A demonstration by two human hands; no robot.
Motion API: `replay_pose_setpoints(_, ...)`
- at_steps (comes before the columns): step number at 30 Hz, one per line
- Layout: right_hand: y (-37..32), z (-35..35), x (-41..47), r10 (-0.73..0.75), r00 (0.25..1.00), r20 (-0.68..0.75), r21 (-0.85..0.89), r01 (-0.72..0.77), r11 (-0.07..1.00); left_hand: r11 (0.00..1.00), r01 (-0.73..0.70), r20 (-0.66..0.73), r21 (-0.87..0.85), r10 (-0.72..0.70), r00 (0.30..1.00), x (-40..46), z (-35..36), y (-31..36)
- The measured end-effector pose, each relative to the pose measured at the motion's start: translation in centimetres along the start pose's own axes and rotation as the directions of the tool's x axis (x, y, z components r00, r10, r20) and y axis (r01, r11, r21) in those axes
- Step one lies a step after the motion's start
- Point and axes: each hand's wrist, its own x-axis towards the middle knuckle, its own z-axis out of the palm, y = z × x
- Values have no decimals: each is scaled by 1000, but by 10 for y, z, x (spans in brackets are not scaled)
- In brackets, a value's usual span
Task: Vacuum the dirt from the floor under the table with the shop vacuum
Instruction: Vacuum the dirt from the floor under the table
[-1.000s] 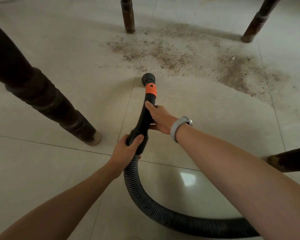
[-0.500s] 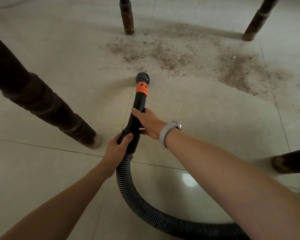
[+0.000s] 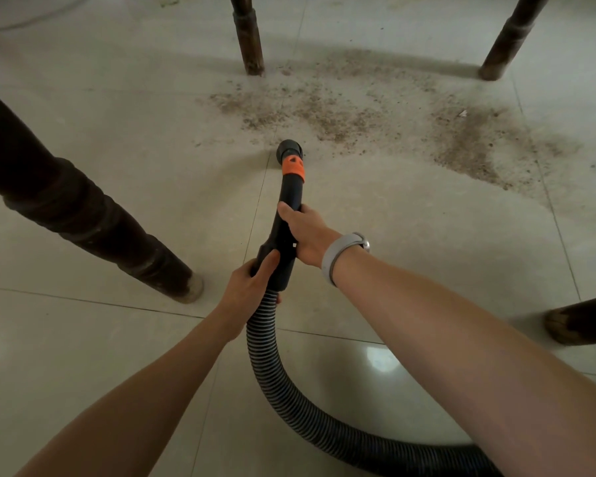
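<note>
A black vacuum nozzle [image 3: 289, 187] with an orange collar points down at the tiled floor, its mouth at the near edge of the dirt. Brown dirt [image 3: 468, 142] is spread in a wide band across the tiles between the far table legs. My left hand [image 3: 252, 287] grips the nozzle's lower end where the ribbed hose [image 3: 289, 401] joins it. My right hand [image 3: 305, 235], with a grey band on the wrist, grips the nozzle's middle from the right. The hose curves back and away to the lower right. The vacuum body is out of view.
Dark wooden table legs stand around me: a thick one at the near left [image 3: 93, 228], one at the far middle [image 3: 250, 43], one at the far right [image 3: 506, 43], and one at the near right [image 3: 582, 320]. Pale tiles cover the floor.
The nozzle went left and then came back right and slightly forward, its mouth now nearer the dirt's edge. Both hands kept their hold on it.
</note>
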Motion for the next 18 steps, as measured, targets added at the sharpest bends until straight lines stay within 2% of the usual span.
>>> replay_pose_setpoints(18, -6, -49, -14, 10, 997, -80, -20, -12, 1000, 1000, -23, 139, 2, 22, 990, -9, 44, 8)
